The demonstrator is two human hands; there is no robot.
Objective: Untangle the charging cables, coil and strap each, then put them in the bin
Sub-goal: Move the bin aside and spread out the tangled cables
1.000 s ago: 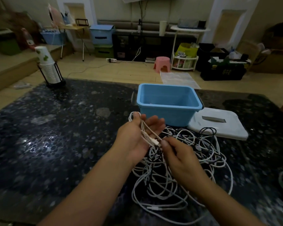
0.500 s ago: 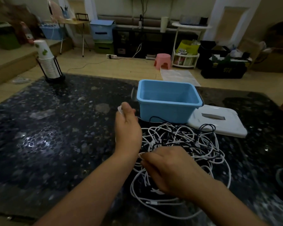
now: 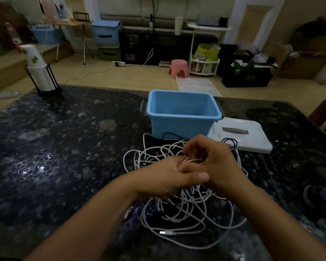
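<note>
Both hands meet mid-frame: left hand [image 3: 163, 178] and right hand [image 3: 213, 166] pinch tangled white charging cables [image 3: 177, 210], apparently teasing one free; blue plastic bin [image 3: 183, 117] waits behind.

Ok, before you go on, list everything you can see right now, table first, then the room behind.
tangled white charging cables: one pile, count unclear, white, table centre under the hands
thin black cable: at least one, black, in the pile by the bin
open blue plastic bin: one, blue, behind the pile
flat white plastic lid: one, white, right of the bin
stack of white paper cups in a black wire holder: one stack, far left corner
dark speckled stone table: one
small pink plastic stool: one, on the floor beyond
left hand: fingers pinching white cable
right hand: fingers curled on white cable
</note>
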